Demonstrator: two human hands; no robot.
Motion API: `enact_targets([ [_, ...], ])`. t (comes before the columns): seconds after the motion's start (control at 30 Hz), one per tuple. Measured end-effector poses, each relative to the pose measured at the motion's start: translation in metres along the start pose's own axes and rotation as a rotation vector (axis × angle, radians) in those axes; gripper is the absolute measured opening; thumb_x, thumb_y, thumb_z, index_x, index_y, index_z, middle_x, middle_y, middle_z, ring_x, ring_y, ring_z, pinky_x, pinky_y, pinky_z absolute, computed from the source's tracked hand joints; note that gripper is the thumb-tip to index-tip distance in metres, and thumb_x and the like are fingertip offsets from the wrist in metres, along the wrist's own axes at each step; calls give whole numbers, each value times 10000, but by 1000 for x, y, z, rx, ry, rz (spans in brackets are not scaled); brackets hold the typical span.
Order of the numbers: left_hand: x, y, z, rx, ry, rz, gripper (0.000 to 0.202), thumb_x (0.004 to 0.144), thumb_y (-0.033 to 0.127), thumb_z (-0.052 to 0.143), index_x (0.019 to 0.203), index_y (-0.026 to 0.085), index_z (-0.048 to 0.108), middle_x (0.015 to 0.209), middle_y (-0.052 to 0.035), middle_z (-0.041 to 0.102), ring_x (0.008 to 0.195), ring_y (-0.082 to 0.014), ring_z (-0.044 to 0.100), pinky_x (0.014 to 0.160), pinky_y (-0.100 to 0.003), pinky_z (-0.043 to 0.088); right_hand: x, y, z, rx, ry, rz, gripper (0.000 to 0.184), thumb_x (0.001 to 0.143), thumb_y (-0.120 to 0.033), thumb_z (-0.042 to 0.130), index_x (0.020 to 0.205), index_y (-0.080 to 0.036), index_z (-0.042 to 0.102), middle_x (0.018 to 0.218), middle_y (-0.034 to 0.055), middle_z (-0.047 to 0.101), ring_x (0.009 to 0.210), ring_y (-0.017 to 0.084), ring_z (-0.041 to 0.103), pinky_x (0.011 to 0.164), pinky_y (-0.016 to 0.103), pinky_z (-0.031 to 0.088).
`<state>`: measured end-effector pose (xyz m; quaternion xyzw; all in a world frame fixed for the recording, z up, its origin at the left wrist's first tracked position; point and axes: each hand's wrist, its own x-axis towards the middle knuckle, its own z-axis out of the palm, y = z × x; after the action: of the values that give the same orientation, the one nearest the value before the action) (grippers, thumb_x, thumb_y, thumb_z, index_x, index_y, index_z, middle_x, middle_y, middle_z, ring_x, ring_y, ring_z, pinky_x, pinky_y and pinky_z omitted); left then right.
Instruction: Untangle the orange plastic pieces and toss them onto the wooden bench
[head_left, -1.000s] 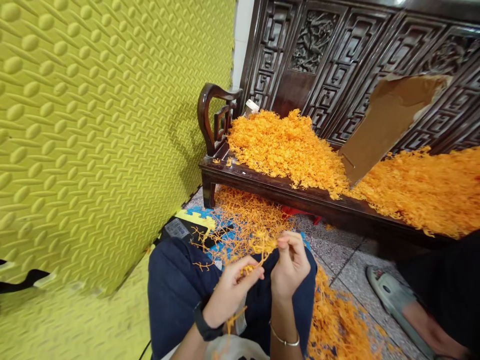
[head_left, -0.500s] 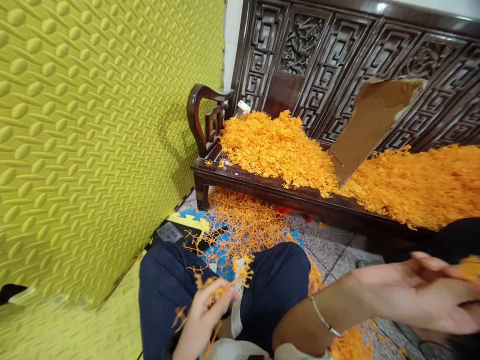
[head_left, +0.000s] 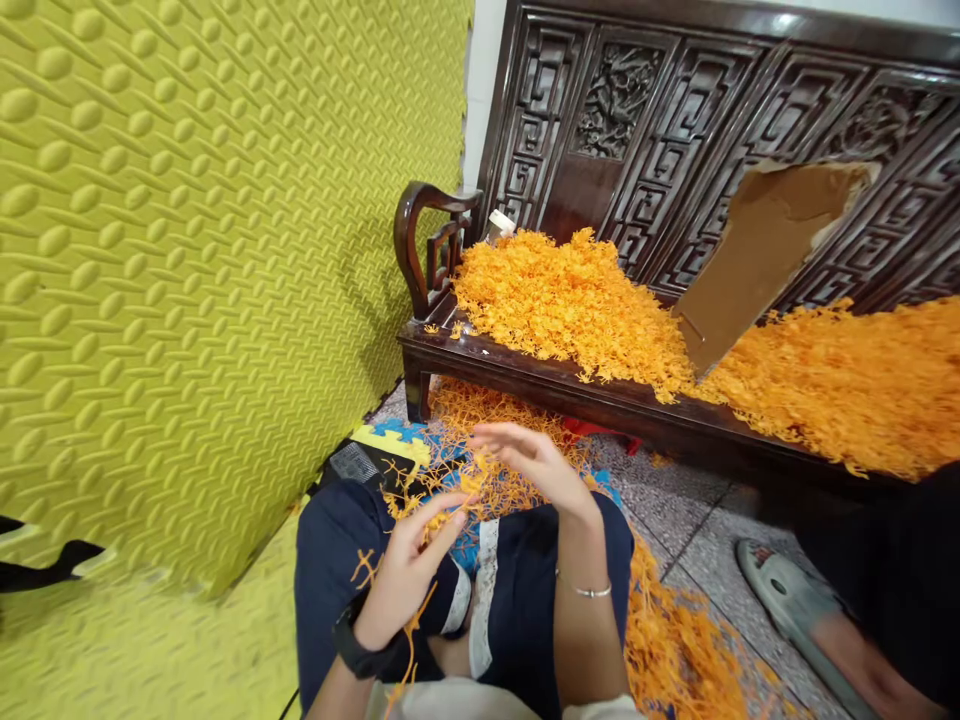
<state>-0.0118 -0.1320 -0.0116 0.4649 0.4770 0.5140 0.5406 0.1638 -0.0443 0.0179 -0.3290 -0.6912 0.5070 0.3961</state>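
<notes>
Head view shows our right hand [head_left: 541, 472] back from the far right, bringing both hands together at the work. Our left hand [head_left: 401, 570] pinches orange sprigs [head_left: 472, 478], which rise past its fingertips, just beneath our right hand's loosely outstretched fingers; whether those touch, we cannot tell.

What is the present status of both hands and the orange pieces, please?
Left hand pinching orange pieces. Right hand open close by, contact unclear. No obstacle seen between hands; loose orange strands lie beyond.
</notes>
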Motion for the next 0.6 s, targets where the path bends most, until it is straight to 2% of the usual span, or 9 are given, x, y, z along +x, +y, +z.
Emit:
enact_targets([
  [0.07,1,-1,-2,87,-68,35,227,768,324,643,935,200,732,778,-46,706,910,-228,626,811,-286,478,-8,5,16,45,31,64,248,762,-366,650,927,-188,699,813,35,708,749,163,663,708,299,532],
  [0.13,1,-4,-4,158,-140,36,234,804,333,603,956,205,726,944,-61,712,984,-232,612,918,-313,430,-15,12,23,50,197,101,181,719,-348,688,745,-170,710,684,26,687,630,151,638,627,271,522],
  [0.2,-1,-8,-3,178,-178,17,245,820,347,583,960,205,726,999,-69,705,1011,-239,604,956,-328,404,-22,21,24,49,391,101,173,687,-331,705,648,-163,695,629,26,668,559,138,597,552,247,492],
  [0.3,-7,-15,6,124,-188,-26,258,818,370,583,953,207,730,899,-67,710,951,-236,618,862,-303,461,-35,31,24,72,675,80,159,659,-314,716,637,-158,696,593,21,647,476,108,514,444,215,406],
  [0.37,-11,-18,16,81,-211,-60,285,817,388,578,981,207,725,723,-51,688,800,-221,632,690,-271,498,-45,32,26,99,874,54,175,669,-321,710,664,-147,695,602,28,644,459,98,480,408,206,347],
  [0.43,-13,-18,26,56,-251,-72,310,821,400,567,1011,206,718,567,-26,624,667,-208,606,556,-250,473,-51,30,32,106,1047,8,190,668,-323,714,687,-135,688,633,43,652,482,103,486,409,208,325],
  [0.5,-14,-15,35,46,-287,-53,316,830,401,551,1016,207,719,507,-17,584,641,-207,590,537,-248,457,-54,25,37,99,1153,-30,189,663,-313,723,696,-132,682,650,50,654,505,107,492,432,215,339],
  [0.6,-18,-13,42,42,-295,-10,311,834,411,541,980,212,730,572,-39,626,709,-218,602,632,-272,477,-59,19,32,102,1221,-65,168,664,-297,731,704,-141,682,666,50,646,520,111,495,450,234,354],
])
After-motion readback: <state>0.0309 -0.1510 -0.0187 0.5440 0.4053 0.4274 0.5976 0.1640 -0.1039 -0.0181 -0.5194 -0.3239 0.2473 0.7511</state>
